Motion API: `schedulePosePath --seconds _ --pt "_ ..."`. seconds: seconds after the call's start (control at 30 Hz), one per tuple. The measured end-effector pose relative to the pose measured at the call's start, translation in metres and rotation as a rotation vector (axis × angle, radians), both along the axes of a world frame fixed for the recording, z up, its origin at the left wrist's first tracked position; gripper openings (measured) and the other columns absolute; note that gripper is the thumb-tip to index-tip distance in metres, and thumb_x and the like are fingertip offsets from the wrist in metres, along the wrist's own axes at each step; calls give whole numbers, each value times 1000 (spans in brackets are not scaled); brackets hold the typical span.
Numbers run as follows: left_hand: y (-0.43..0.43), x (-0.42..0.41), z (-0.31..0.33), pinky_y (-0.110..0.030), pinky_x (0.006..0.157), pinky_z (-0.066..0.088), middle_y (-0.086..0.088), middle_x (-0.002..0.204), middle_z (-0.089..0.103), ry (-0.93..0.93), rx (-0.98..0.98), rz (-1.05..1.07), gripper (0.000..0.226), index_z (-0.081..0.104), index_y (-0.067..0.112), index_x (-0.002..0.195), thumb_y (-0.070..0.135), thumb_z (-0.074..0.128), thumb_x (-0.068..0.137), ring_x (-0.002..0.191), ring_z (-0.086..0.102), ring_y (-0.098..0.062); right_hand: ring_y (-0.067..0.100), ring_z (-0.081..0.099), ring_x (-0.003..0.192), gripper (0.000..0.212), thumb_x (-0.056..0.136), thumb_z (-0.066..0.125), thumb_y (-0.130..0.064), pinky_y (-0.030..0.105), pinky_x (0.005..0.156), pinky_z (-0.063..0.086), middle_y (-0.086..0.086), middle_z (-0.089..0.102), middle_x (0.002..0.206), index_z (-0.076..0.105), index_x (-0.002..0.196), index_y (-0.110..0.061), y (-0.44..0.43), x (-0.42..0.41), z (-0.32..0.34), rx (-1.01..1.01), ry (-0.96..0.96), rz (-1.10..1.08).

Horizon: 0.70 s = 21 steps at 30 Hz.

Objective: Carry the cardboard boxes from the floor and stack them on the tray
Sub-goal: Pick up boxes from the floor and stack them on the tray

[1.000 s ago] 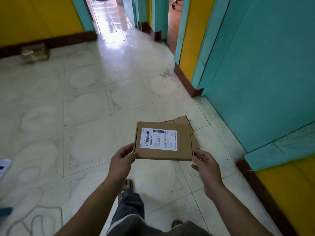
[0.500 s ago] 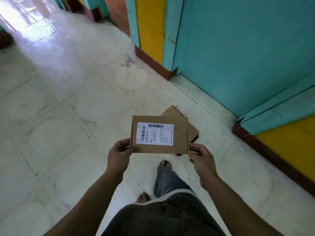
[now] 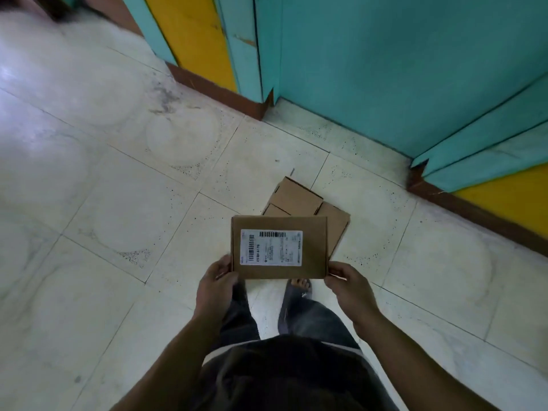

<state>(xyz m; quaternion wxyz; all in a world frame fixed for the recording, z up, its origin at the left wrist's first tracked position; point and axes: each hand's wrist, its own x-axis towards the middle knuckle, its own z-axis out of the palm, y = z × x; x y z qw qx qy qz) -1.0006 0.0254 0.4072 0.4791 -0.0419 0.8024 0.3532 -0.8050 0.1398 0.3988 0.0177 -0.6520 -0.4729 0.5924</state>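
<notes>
Flat brown labelled cardboard box [image 3: 278, 247], long axis crosswise, pinched at near corners by left hand [image 3: 218, 281] and right hand [image 3: 348, 284]. Plain brown cardboard box [image 3: 299, 200] lies just beyond, slightly right.

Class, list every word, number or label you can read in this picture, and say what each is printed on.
White label on the held cardboard box: barcodes and small print, too blurred to read.
Second cardboard box showing past it: no text visible.
No other writing shows.
</notes>
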Motion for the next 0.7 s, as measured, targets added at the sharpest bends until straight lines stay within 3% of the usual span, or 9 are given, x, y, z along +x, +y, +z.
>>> schedulePosePath --seconds 0.07,0.13,0.3,0.47,0.5,0.6,0.7 --pt "8 -20 -19 -48 96 50 -1 106 72 -61 -17 -50 32 64 27 113 15 57 84 103 66 -24 11 55 94 29 90 63 -14 18 67 41 -7 60 110 58 116 -25 4 -15 -11 -29 -10 -54" --pt "19 -42 -39 -50 95 51 3 101 74 -81 -49 -132 31 68 32 109 18 57 83 101 68 -23 11 54 95 31 92 60 -18 22 72 44 -8 57 111 58 123 -23 7 -30 -28 -51 -53 -91" --pt "56 -97 -97 -32 94 48 16 102 71 -153 -58 -389 27 70 36 111 20 52 98 99 64 -6 14 55 105 31 95 56 -20 37 97 48 -14 56 112 58 125 -27 3 -66 -87 -135 -180 -237" --pt "84 -133 -158 -29 101 43 16 118 66 -191 -59 -551 35 64 35 124 16 47 99 110 59 -5 15 60 99 23 91 60 -19 35 90 49 -10 63 108 61 109 -33 7 -94 -146 -182 -201 -368" --pt "88 -137 -177 -25 98 46 19 116 67 -209 -56 -586 35 63 36 124 17 47 100 108 60 1 15 60 97 20 91 61 -20 34 88 49 -11 63 106 60 107 -33 7 -98 -164 -196 -204 -392" --pt "101 -142 -217 -7 70 48 30 95 69 -230 -40 -624 33 63 35 118 14 44 101 88 61 17 15 61 95 20 90 62 -20 33 83 48 -11 64 105 61 104 -34 10 -103 -209 -229 -198 -435" --pt "111 -141 -265 -16 74 45 25 96 72 -215 -71 -632 36 68 35 112 8 48 97 92 63 9 13 61 89 19 90 62 -19 31 78 50 -14 65 100 62 102 -34 11 -102 -257 -273 -193 -472"
